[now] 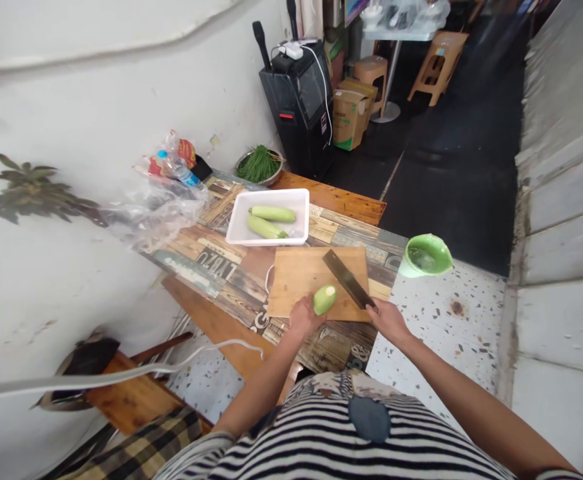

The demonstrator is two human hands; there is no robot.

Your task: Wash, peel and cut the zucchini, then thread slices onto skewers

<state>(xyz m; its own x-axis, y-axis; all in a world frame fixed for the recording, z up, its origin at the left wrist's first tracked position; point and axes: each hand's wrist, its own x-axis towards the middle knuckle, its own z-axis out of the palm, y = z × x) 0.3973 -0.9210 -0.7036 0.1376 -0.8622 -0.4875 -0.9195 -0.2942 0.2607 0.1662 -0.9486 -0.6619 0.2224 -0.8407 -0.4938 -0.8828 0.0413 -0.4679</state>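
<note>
My left hand (305,317) is wrapped round a pale green zucchini (324,300), whose cut end shows whitish and points away from me. It is over the near edge of a wooden cutting board (294,277). In my right hand (387,320) is a cleaver (347,279), gripped by its handle. The dark blade slants across the right part of the board, apart from the zucchini. Beyond the board, a white plastic tray (232,228) holds two more zucchinis (273,213) lying side by side.
A green bucket (414,270) stands on the speckled floor to the right. Plastic bags (154,207) and a water bottle (184,173) lie at the table's left end, near a bowl of green stalks (259,164). A black speaker (299,107) and cardboard box (349,119) stand beyond.
</note>
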